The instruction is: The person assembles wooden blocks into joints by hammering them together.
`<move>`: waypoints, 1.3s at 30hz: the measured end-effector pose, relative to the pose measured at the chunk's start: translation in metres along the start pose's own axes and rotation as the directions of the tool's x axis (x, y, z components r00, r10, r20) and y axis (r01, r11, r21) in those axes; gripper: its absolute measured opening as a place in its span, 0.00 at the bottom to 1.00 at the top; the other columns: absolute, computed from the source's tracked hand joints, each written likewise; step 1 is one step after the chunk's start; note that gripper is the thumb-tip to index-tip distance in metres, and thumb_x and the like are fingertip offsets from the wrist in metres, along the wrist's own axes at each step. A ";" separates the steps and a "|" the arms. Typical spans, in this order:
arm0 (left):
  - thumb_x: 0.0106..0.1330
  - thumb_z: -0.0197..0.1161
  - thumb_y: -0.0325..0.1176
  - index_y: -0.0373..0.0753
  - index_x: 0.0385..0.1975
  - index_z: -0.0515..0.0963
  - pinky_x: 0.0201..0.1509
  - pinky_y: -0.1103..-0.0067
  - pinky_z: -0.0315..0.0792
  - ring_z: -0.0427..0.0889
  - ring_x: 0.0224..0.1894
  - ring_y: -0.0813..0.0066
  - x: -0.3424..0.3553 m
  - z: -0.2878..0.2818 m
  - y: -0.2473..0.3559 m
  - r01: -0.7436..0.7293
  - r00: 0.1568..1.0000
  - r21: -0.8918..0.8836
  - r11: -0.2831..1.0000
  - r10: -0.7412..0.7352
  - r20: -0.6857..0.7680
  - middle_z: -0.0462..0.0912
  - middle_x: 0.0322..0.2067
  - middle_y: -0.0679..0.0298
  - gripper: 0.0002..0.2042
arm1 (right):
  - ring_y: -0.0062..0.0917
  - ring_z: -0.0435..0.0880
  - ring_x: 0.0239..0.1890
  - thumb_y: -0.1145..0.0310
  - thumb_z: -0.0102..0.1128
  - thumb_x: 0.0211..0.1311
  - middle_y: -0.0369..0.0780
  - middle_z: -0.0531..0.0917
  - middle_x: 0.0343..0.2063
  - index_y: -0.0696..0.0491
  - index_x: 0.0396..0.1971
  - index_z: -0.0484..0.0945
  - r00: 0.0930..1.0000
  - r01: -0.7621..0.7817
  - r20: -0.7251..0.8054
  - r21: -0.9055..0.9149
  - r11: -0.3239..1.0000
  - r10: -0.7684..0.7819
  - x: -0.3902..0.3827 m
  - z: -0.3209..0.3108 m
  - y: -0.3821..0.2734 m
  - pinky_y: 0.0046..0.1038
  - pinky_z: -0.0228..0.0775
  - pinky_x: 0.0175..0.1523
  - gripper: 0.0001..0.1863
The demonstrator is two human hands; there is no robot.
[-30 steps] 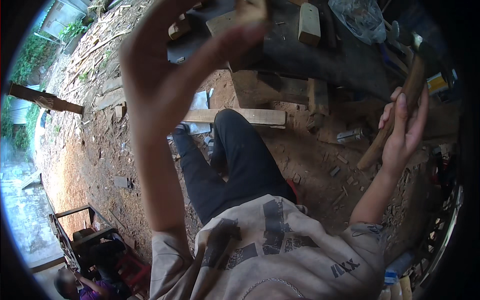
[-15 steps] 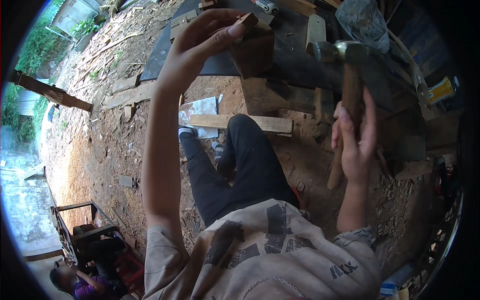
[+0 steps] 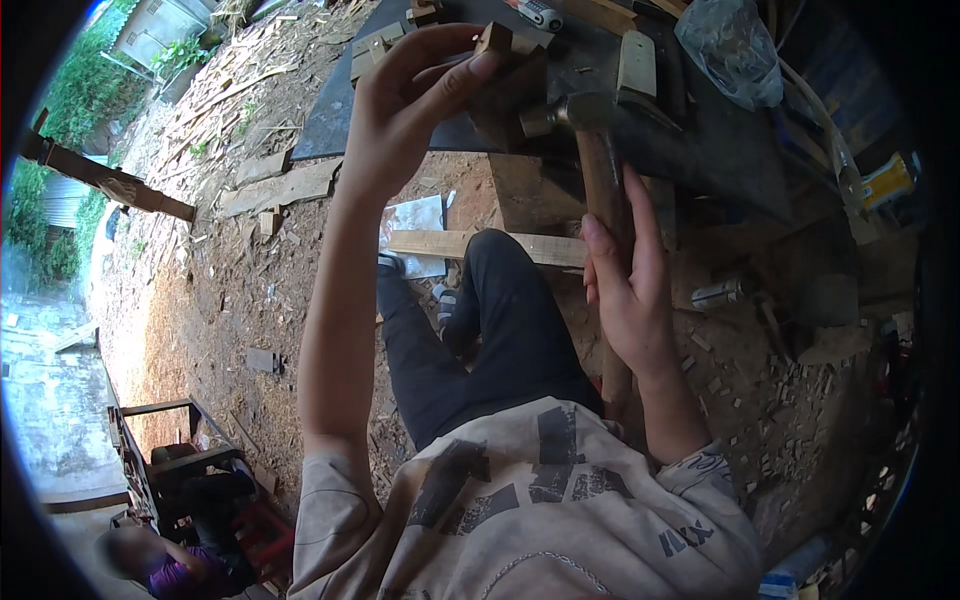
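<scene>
Near the top of the head view, my left hand [image 3: 395,120] grips a small wooden block [image 3: 492,38] between thumb and fingers, with what looks like a small nail in it, over the dark bench top [image 3: 345,90]. My right hand [image 3: 632,290] is closed on the wooden handle of a hammer [image 3: 598,160]. The hammer's metal head is raised just below and right of my left hand, in front of a darker wooden piece [image 3: 505,100]. Whether the head touches that piece I cannot tell.
A clear plastic bag [image 3: 728,50], wooden pieces [image 3: 636,62] and a glue-like tube [image 3: 535,15] lie on the bench. A board [image 3: 420,243] crosses beyond my legs. Another person [image 3: 180,565] sits at lower left beside a wooden frame [image 3: 150,410]. Scraps cover the ground [image 3: 200,320].
My right hand has swung the hammer inward to the left, toward my left hand. My left hand was higher and blurred, then settled with the small block, shifting slightly right.
</scene>
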State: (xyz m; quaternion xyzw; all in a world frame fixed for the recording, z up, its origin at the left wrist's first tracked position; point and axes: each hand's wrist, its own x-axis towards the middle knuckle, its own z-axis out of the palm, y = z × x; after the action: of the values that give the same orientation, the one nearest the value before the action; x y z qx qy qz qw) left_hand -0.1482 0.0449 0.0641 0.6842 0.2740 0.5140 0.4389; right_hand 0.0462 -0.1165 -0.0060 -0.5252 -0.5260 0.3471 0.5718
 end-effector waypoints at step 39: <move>0.63 0.78 0.40 0.39 0.59 0.81 0.67 0.69 0.74 0.82 0.61 0.65 0.003 0.002 0.016 -0.035 0.998 0.156 0.987 0.026 0.060 0.85 0.53 0.58 0.26 | 0.09 0.72 0.26 0.65 0.56 0.78 0.33 0.81 0.37 0.53 0.75 0.62 0.978 0.183 -0.083 -0.071 0.981 -0.189 0.044 -0.034 -0.040 0.15 0.66 0.28 0.30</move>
State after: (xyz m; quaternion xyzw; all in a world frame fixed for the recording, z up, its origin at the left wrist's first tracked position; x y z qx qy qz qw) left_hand -0.1463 0.0394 0.0794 0.7351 0.2904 0.4776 0.3837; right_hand 0.0814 -0.0912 0.0463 -0.5064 -0.5573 0.2517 0.6080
